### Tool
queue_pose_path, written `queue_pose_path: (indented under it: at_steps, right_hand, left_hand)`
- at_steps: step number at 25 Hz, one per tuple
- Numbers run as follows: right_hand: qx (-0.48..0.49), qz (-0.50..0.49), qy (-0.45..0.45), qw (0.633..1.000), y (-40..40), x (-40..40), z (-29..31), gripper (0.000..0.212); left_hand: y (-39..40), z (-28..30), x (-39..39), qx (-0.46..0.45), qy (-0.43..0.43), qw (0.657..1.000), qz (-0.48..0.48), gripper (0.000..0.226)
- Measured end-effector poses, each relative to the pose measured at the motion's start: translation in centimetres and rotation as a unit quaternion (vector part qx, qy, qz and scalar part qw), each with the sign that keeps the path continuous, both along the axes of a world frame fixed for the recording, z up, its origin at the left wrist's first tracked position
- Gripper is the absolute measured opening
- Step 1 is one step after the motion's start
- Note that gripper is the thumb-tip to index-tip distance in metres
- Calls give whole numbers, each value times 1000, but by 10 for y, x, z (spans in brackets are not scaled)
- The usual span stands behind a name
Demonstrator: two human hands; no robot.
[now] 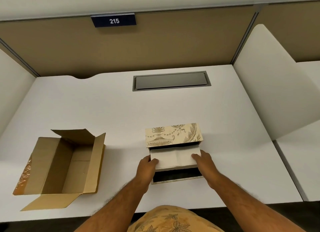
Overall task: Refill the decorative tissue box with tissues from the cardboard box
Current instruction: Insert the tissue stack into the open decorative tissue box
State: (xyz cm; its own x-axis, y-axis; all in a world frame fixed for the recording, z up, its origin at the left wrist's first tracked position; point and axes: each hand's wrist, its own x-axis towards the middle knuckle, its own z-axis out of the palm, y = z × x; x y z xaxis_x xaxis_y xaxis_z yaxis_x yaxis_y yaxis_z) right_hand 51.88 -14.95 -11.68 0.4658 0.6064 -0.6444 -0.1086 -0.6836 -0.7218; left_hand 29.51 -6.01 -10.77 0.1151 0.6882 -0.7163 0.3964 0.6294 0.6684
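The decorative tissue box [173,133], cream with a grey urn and leaf pattern, lies open on the white desk [121,114], its lid raised at the back and its dark inside showing at the front. A white stack of tissues [174,158] sits over the opening. My left hand [147,166] grips the stack's left end and my right hand [205,160] grips its right end. The brown cardboard box [69,164] stands open at the left, and no tissues show inside it.
A grey cable hatch [171,81] is set in the desk at the back. Tan partition panels [155,46] with a sign reading 215 close off the rear, and white dividers [270,86] stand at both sides.
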Motion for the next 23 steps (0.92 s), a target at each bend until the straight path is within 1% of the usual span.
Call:
queue_pose_path:
  at_steps: [2,6,14,23]
  right_hand:
    - [-11,6,-15,1000,0,0,-3,44]
    - [-21,21,-28,999,-2,2,-6,46]
    - [-31,73,-47,996,2,10,0,43]
    - [9,102,-82,991,-3,11,3,38]
  left_hand:
    - [1,-2,0,4,-3,1000,3,13]
    - [-1,-2,1,10,-6,1000,-1,13]
    - [-2,0,4,17,13,1000,-12,15]
    - [-3,-3,7,32,40,998,-23,33]
